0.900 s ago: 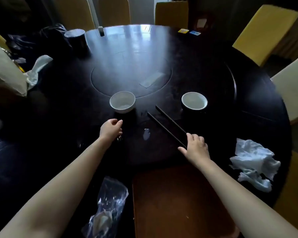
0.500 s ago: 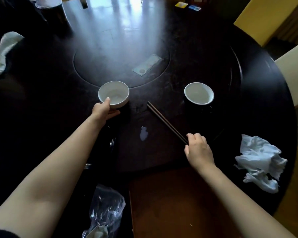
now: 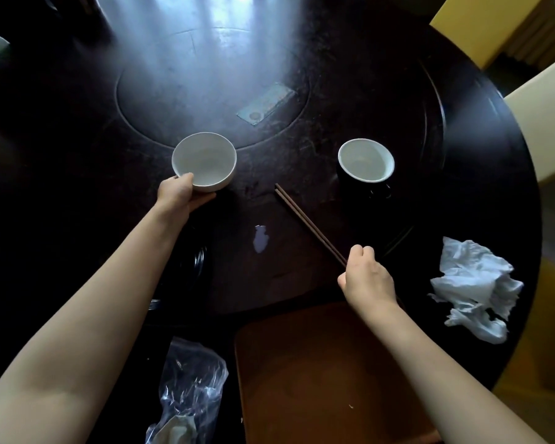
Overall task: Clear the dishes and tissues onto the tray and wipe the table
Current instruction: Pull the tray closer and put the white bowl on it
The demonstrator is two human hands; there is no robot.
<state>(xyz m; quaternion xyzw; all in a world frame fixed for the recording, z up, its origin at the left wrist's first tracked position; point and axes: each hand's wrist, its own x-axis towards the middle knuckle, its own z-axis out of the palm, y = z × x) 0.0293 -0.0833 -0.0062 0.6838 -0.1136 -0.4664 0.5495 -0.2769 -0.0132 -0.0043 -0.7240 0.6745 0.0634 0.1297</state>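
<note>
A dark round table (image 3: 382, 75), glossy with window light, fills a dining room ringed by yellow chairs (image 3: 481, 24). A person's left hand (image 3: 181, 195) is wrapped around the near side of a white bowl (image 3: 205, 160), thumb at the rim; whether the bowl has left the table cannot be told. The right hand (image 3: 366, 278) is closed on the near ends of a pair of chopsticks (image 3: 308, 224), their tips pointing away over the table. The brown tray (image 3: 318, 379) at the near edge holds nothing yet. A black cup (image 3: 366, 168) with a white inside, crumpled tissues (image 3: 474, 286) at the right and a small pale spill (image 3: 261, 238) are untouched, so clearing has barely begun and wiping is all ahead. Against half a second earlier, the left hand's grip on the bowl has firmed, and the right hand has gathered the chopsticks closer into its fist.
</note>
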